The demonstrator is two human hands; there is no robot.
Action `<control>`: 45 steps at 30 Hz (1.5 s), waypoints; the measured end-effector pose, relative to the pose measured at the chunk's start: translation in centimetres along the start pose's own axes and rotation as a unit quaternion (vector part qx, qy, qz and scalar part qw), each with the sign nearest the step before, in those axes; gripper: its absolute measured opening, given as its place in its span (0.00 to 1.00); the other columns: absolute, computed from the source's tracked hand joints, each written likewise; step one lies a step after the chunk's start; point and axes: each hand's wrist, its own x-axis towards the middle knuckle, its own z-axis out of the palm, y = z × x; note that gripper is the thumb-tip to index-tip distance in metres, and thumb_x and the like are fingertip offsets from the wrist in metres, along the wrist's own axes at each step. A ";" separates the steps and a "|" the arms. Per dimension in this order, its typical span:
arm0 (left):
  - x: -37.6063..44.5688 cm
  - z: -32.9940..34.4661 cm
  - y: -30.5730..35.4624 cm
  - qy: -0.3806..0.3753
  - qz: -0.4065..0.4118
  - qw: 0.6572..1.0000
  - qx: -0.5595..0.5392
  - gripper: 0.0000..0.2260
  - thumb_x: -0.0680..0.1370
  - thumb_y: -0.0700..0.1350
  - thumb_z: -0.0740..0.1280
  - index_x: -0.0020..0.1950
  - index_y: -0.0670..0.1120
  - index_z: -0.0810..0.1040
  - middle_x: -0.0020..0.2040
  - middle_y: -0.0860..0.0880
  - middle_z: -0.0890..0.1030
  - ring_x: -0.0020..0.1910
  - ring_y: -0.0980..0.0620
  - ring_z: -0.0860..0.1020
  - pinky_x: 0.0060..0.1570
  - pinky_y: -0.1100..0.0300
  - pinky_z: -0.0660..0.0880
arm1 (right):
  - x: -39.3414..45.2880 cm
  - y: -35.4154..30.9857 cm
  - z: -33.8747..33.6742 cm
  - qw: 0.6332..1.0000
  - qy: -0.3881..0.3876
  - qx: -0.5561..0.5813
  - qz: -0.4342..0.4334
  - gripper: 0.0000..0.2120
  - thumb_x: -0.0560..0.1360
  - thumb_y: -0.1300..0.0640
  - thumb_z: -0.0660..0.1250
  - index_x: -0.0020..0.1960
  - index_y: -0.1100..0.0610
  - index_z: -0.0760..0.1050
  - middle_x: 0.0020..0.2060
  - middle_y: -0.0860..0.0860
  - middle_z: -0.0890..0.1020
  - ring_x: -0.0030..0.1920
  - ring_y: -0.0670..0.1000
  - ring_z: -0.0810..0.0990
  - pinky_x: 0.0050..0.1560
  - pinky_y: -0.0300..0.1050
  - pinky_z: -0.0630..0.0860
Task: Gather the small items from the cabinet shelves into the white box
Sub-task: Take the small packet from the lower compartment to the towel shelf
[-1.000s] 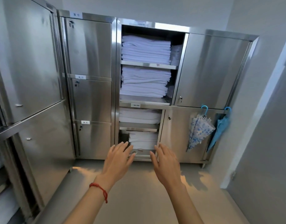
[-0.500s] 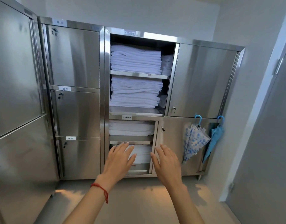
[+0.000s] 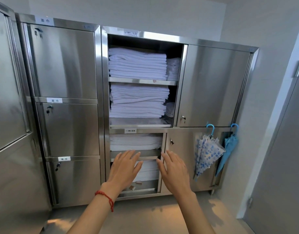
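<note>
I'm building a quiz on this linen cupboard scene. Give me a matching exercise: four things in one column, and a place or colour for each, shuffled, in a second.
Things:
1. patterned umbrella
2. red string bracelet
3. small tan item
4. plain blue umbrella

Places:
A. on the left wrist
B. hanging furthest right, by the cabinet's end
C. on the front edge of the upper shelf
D. hanging in front of the lower right door

Pairs: 1-D, 2-A, 3-C, 4-B

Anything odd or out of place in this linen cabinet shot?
Yes: small tan bits lie loose on the bottom shelf floor beside the folded linen, and another sits on an upper shelf edge. Two umbrellas hang off the cabinet front.
</note>
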 end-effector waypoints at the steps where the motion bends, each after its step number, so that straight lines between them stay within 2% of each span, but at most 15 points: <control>1: 0.6 0.5 -0.2 -0.003 0.000 1.000 0.000 0.22 0.82 0.56 0.51 0.75 0.53 0.61 0.74 0.52 0.63 0.74 0.55 0.58 0.72 0.57 0.51 | 0.6 0.2 0.4 1.000 -0.002 -0.003 0.000 0.24 0.81 0.42 0.49 0.73 0.50 0.64 0.73 0.48 0.65 0.73 0.46 0.60 0.71 0.41 0.55; 11: 6.8 5.5 -0.8 -0.040 -0.009 0.999 0.000 0.22 0.82 0.57 0.49 0.75 0.53 0.59 0.75 0.52 0.61 0.75 0.55 0.56 0.73 0.57 0.50 | 6.4 4.3 4.5 1.000 -0.024 -0.007 -0.002 0.24 0.81 0.42 0.49 0.73 0.51 0.64 0.73 0.49 0.65 0.72 0.47 0.61 0.71 0.41 0.56; 19: 13.8 9.1 1.0 -0.034 -0.022 0.999 0.004 0.22 0.82 0.57 0.50 0.75 0.52 0.60 0.75 0.52 0.62 0.74 0.55 0.58 0.72 0.57 0.51 | 12.7 9.9 6.9 1.000 -0.008 0.010 -0.023 0.22 0.81 0.44 0.52 0.71 0.52 0.67 0.71 0.50 0.68 0.71 0.48 0.64 0.70 0.41 0.58; 29: 21.6 13.3 3.3 -0.032 -0.044 0.998 0.014 0.22 0.82 0.56 0.51 0.75 0.52 0.60 0.74 0.52 0.63 0.74 0.55 0.58 0.72 0.57 0.52 | 19.9 17.1 9.0 0.999 -0.004 0.014 -0.031 0.22 0.81 0.43 0.51 0.71 0.50 0.66 0.72 0.49 0.66 0.72 0.47 0.62 0.71 0.41 0.56; 45: 29.1 19.3 0.3 -0.035 -0.055 0.998 0.016 0.22 0.82 0.56 0.50 0.75 0.52 0.61 0.75 0.51 0.63 0.74 0.54 0.58 0.72 0.57 0.51 | 27.2 19.6 15.2 0.998 -0.014 0.040 -0.044 0.21 0.81 0.45 0.53 0.70 0.53 0.69 0.70 0.51 0.69 0.70 0.49 0.65 0.69 0.43 0.59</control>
